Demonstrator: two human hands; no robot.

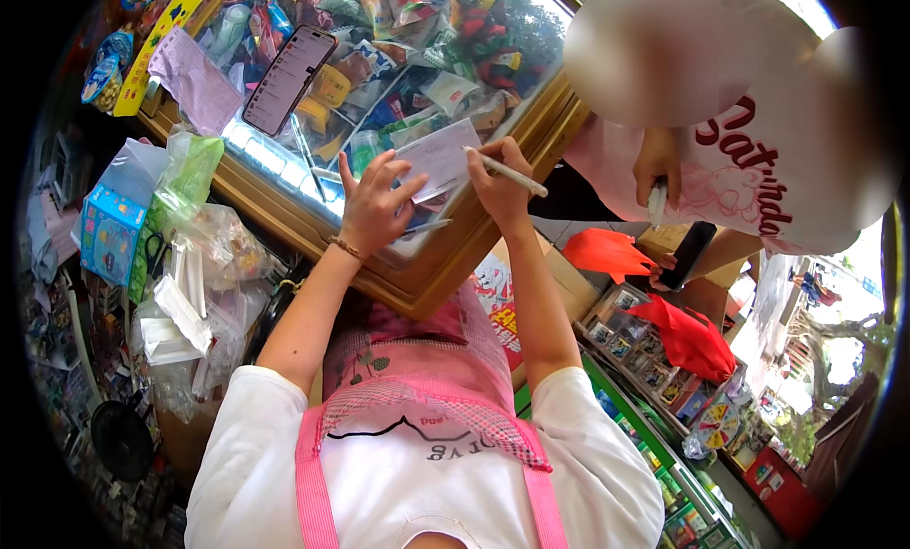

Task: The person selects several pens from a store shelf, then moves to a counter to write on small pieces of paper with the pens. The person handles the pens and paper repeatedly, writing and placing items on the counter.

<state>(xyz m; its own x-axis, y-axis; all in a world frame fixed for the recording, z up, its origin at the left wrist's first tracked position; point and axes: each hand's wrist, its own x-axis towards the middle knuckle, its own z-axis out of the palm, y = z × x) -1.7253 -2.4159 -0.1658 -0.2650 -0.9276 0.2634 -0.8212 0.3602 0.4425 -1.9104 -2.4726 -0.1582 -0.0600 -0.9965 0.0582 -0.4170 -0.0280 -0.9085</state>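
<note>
A small white paper pad [444, 154] lies near the corner of a glass-topped display counter [398, 293] with a wooden frame. My left hand [380, 204] rests on the pad's left side, fingers spread, pressing it to the glass. Between the fingers and thumb of my right hand [501, 179] is a white pen [515, 174], its tip at the pad's upper right edge. Another pen [426, 227] lies on the glass below my left hand. A phone with a lit screen [290, 80] lies farther left, with more pens [306, 151] beside it.
Packaged snacks [370, 51] show through the glass. A pinkish paper sheet [195, 83] lies at the left edge. Plastic bags [206, 264] and a blue box [112, 229] are left of the counter. Across the corner, a person [711, 144] holds a dark phone [691, 254] near red bags [686, 336].
</note>
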